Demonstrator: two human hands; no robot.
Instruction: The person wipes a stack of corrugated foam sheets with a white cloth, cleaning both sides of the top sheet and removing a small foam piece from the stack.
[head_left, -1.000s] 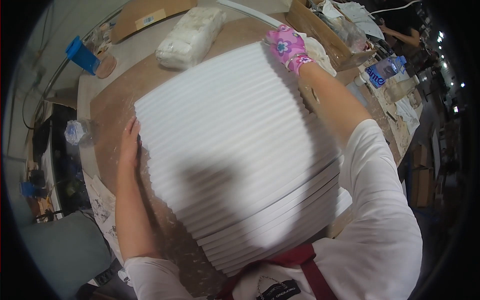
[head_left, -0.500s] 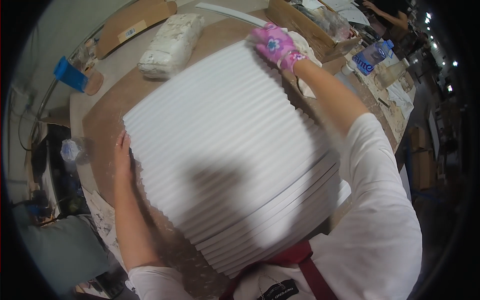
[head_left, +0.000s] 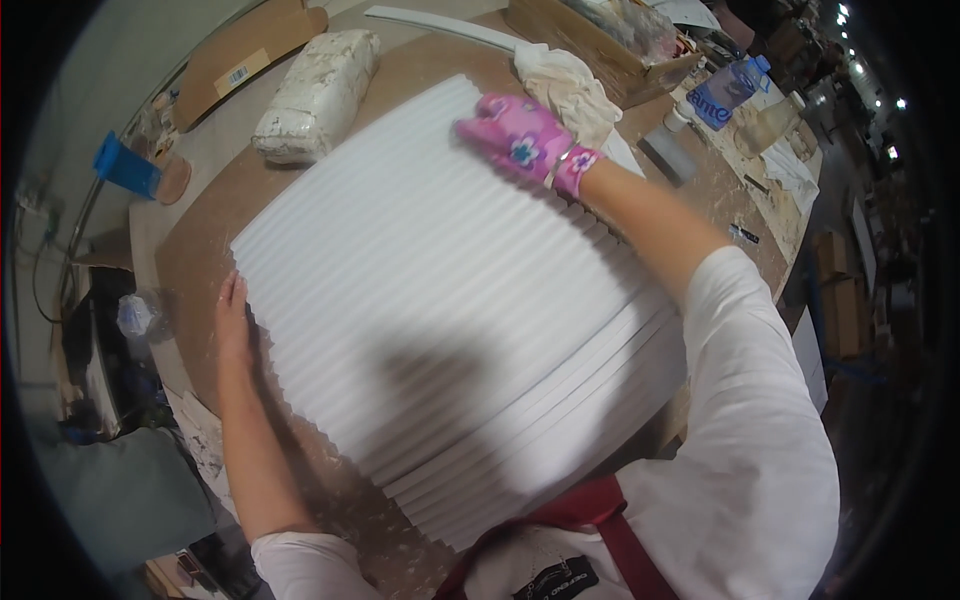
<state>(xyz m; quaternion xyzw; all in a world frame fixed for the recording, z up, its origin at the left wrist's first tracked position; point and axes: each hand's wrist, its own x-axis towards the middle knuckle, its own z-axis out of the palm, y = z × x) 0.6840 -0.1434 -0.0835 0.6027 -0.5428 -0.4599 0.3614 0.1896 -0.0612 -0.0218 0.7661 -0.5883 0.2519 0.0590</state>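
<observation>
A wide row of white ridged strips (head_left: 400, 240) lies side by side on the brown board, with several of the nearest ones set slightly apart from the rest. My bare left hand (head_left: 232, 315) rests along the strips' left ends, its fingers stretched out and touching them. On the far right part of the strips my right hand (head_left: 525, 140), in a pink flowered glove, lies palm down with its fingers flat. Whatever is under that palm is hidden. A crumpled off-white cloth (head_left: 570, 95) lies just beyond the glove.
A plaster-smeared white block (head_left: 318, 95) and a cardboard piece (head_left: 250, 65) lie at the far left. A blue cup (head_left: 128, 165) stands by the left rim. Far right are an open box (head_left: 590, 45), a grey block (head_left: 668, 150), a bottle (head_left: 730, 92) and a small dark tool (head_left: 744, 234).
My right hand has come back from the strips' far right corner and moved onto their top, uncovering the cloth. My left hand stays at the left ends. The whole view has shifted slightly.
</observation>
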